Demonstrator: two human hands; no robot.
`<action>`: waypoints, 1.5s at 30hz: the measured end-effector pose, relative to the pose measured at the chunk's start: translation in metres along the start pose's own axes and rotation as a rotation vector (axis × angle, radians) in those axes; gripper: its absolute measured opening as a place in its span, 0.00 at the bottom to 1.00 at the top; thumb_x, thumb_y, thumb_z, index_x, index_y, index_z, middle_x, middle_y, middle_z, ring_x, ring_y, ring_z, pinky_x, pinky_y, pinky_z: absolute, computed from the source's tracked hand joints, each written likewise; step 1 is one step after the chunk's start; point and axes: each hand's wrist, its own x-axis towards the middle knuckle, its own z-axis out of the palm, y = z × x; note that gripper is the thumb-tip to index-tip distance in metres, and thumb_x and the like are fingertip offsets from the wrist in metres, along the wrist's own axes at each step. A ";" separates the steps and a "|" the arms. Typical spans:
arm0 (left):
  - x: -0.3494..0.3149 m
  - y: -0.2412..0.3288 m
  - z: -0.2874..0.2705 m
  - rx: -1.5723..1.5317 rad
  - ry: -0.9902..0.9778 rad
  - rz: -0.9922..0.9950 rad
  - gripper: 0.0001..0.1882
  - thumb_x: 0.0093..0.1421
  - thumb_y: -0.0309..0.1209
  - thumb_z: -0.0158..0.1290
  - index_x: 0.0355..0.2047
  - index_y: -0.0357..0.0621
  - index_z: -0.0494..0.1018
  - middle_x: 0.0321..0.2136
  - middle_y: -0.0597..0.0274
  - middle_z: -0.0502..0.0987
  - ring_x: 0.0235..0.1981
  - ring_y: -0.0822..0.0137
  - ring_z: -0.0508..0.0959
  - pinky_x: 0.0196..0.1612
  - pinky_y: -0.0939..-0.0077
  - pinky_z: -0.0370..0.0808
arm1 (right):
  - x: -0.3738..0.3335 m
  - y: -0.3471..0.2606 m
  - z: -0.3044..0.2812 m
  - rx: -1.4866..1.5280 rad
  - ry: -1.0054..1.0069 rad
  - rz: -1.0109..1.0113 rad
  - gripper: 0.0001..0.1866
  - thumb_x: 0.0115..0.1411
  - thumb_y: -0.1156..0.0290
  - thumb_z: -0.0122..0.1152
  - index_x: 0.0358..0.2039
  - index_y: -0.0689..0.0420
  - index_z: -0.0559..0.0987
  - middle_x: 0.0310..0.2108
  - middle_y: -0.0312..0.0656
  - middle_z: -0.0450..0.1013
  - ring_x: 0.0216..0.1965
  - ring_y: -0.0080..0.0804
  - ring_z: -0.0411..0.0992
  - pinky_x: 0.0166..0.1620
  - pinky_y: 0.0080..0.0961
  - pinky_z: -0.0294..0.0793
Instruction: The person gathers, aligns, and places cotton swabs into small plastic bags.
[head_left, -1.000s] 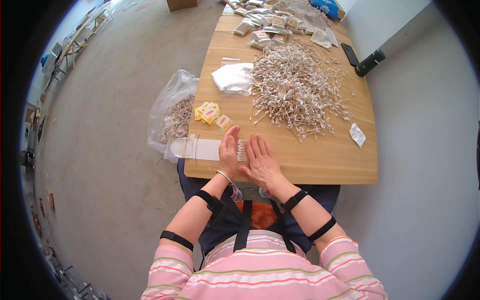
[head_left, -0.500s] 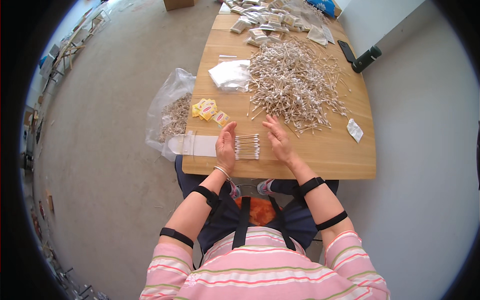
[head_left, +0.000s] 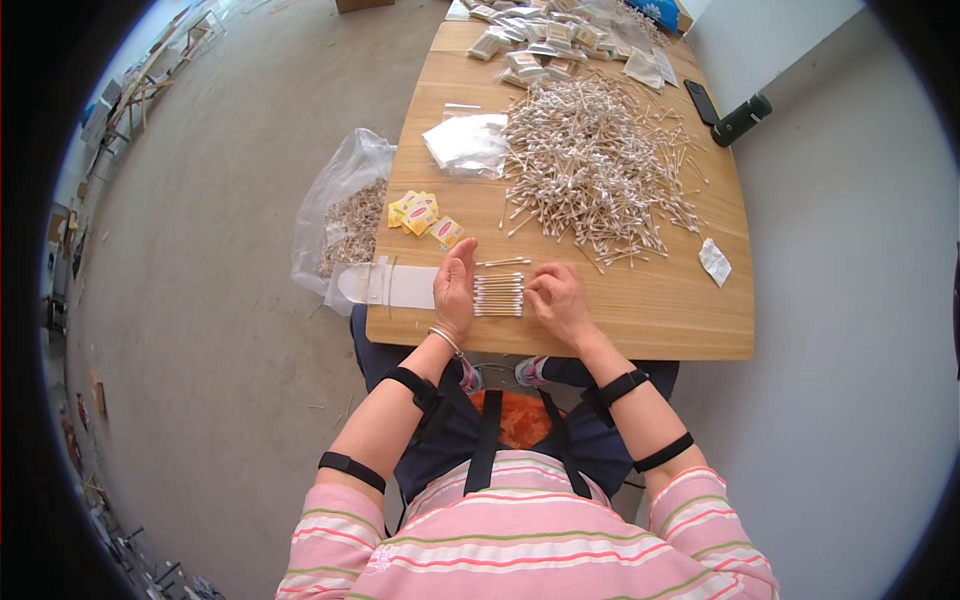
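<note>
The row of cotton swabs [head_left: 498, 295] lies sticks left-to-right, nearer the flat, wide left hand [head_left: 455, 292] than the curled right hand [head_left: 562, 303], whose grip I cannot tell.

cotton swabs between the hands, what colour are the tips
The cotton swabs have white tips, seen best in the head view.

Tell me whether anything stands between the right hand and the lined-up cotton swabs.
Nothing visible does: the right hand is close beside the right ends of the row of cotton swabs. Loose swabs lie just beyond the row.
</note>
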 end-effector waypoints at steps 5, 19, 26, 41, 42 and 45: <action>-0.002 0.002 0.003 0.193 -0.011 0.013 0.18 0.65 0.27 0.42 0.54 0.34 0.63 0.56 0.51 0.66 0.61 0.60 0.62 0.63 0.69 0.57 | -0.014 -0.023 0.006 -0.144 0.116 0.112 0.07 0.45 0.66 0.67 0.21 0.55 0.79 0.34 0.37 0.70 0.41 0.38 0.64 0.47 0.36 0.63; -0.013 0.014 0.008 0.995 -0.238 0.361 0.25 0.49 0.14 0.51 0.50 0.39 0.68 0.55 0.47 0.67 0.61 0.50 0.61 0.62 0.65 0.60 | -0.014 0.006 0.004 -0.030 0.285 0.160 0.07 0.50 0.67 0.61 0.21 0.56 0.77 0.31 0.40 0.71 0.37 0.41 0.66 0.42 0.37 0.65; 0.000 0.008 -0.011 0.322 -0.026 0.027 0.17 0.62 0.20 0.42 0.52 0.36 0.65 0.53 0.51 0.68 0.58 0.62 0.66 0.61 0.71 0.63 | -0.040 -0.042 -0.032 0.036 -0.666 0.180 0.06 0.50 0.70 0.56 0.22 0.58 0.76 0.28 0.47 0.73 0.34 0.47 0.72 0.39 0.39 0.71; -0.002 0.012 -0.003 -0.031 0.107 -0.085 0.18 0.69 0.31 0.35 0.54 0.35 0.62 0.53 0.50 0.68 0.58 0.63 0.66 0.62 0.71 0.61 | 0.006 -0.041 0.001 -0.049 -0.113 0.023 0.16 0.51 0.70 0.58 0.42 0.59 0.74 0.44 0.49 0.69 0.49 0.49 0.66 0.50 0.39 0.66; -0.003 0.012 -0.002 -0.005 0.103 -0.062 0.18 0.69 0.32 0.35 0.54 0.35 0.62 0.53 0.50 0.67 0.58 0.63 0.65 0.62 0.71 0.61 | 0.006 -0.041 0.005 -0.067 0.099 0.024 0.19 0.51 0.69 0.59 0.45 0.59 0.72 0.48 0.49 0.66 0.52 0.48 0.62 0.53 0.39 0.63; -0.005 0.010 -0.005 0.025 0.096 -0.032 0.19 0.69 0.34 0.35 0.54 0.35 0.62 0.54 0.50 0.67 0.59 0.63 0.65 0.62 0.71 0.60 | -0.006 -0.046 0.017 -0.276 0.113 -0.106 0.28 0.51 0.66 0.61 0.52 0.60 0.67 0.54 0.48 0.59 0.58 0.48 0.55 0.58 0.43 0.56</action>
